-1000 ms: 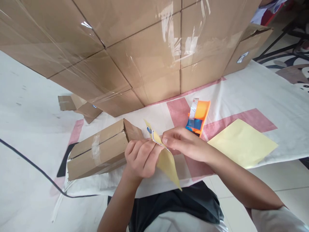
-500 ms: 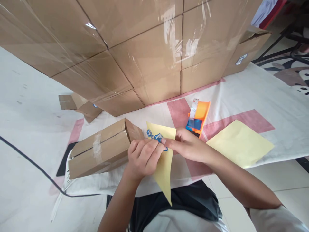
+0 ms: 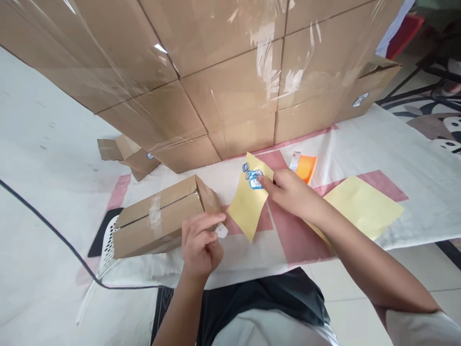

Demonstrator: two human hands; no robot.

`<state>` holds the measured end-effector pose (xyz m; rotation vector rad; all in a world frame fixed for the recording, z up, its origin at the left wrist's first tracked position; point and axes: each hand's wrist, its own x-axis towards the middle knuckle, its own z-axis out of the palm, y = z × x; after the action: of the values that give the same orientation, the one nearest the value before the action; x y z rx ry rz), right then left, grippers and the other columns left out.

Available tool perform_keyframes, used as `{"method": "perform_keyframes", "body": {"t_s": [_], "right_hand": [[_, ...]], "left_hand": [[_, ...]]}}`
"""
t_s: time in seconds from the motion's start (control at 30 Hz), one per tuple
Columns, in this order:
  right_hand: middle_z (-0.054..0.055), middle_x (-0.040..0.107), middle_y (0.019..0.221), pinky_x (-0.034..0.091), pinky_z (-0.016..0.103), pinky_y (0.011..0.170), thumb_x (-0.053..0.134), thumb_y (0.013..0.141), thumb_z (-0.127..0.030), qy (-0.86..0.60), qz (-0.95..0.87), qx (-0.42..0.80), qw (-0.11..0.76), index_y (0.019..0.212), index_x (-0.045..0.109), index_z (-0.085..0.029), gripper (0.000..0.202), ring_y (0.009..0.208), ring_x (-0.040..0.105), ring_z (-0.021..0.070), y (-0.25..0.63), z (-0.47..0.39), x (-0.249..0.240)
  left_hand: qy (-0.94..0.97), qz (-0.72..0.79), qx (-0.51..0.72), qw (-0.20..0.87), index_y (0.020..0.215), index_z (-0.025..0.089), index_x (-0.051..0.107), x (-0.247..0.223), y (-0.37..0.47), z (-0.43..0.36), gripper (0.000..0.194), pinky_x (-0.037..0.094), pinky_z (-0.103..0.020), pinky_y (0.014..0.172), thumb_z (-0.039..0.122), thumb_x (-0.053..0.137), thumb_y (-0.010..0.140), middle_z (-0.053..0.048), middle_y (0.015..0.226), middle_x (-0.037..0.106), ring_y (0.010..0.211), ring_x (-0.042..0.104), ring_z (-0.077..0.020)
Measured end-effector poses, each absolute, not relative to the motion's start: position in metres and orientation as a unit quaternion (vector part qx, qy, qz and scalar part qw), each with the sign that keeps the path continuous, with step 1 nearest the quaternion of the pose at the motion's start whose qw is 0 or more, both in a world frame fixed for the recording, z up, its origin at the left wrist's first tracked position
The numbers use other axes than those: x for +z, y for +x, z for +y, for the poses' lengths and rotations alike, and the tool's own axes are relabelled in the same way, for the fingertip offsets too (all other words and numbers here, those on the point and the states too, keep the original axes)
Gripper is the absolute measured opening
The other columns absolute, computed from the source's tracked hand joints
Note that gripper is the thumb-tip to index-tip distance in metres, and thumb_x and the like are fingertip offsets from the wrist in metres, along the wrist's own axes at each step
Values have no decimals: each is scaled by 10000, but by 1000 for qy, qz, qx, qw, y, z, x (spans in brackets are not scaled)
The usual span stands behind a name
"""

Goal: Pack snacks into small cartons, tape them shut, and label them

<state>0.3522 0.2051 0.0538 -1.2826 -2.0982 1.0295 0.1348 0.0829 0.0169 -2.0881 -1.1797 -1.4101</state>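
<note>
Between the thumb and fingers of my right hand (image 3: 290, 190) is a yellow sheet (image 3: 246, 204), tilted above the table. Several blue-and-white stickers (image 3: 256, 179) show near its top, and my right thumb lies at one of them. My left hand (image 3: 202, 245) is apart from the sheet, with thumb and fingers pinched on a small white sticker (image 3: 221, 230). Its printed face is not visible. Close to my left hand lies a taped cardboard box (image 3: 154, 218). Past my right hand stands an orange tape dispenser (image 3: 307, 168), partly hidden by that hand.
A wall of stacked boxes (image 3: 234, 91) under clear tape fills the back. Another yellow sheet (image 3: 363, 206) lies on the right. A small open box (image 3: 135, 156) sits at the back left, and a stickered box (image 3: 367, 91) at the back right. A black cable (image 3: 68, 245) runs along the left.
My left hand has come away from the sheet, down and left, with a small sticker. My right hand has moved the yellow sheet upward and away from me.
</note>
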Motion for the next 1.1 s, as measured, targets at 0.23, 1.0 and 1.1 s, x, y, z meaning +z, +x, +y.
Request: {"method": "perform_keyframes", "body": {"t_s": [0.23,1.0,1.1], "right_hand": [[210,661,1165,460,334,744,606,969,-200,-598,-784,104,132,1203,599,-82,262,982,671,289,303,270,54],[-16,628,730,366,241,638,596,918,-160,-272,-690,565,362,799,671,-174,142,656,515,106,294,138,27],[-40,530,635,307,234,550,555,924,-148,-351,-569,670,322,747,605,-166,185,550,430,87,272,163,17]], "left_hand": [[-658,-474,-582,66,1055,226,566,21,142,73,173,547,-263,629,82,593,963,31,770,727,665,697,-117],[-561,-698,-444,15,1134,220,702,28,137,29,210,454,-225,527,300,718,941,35,701,744,505,588,-90],[-530,-696,-449,180,1196,199,698,34,111,31,297,523,-327,708,344,709,937,-48,858,781,780,712,-196]]}}
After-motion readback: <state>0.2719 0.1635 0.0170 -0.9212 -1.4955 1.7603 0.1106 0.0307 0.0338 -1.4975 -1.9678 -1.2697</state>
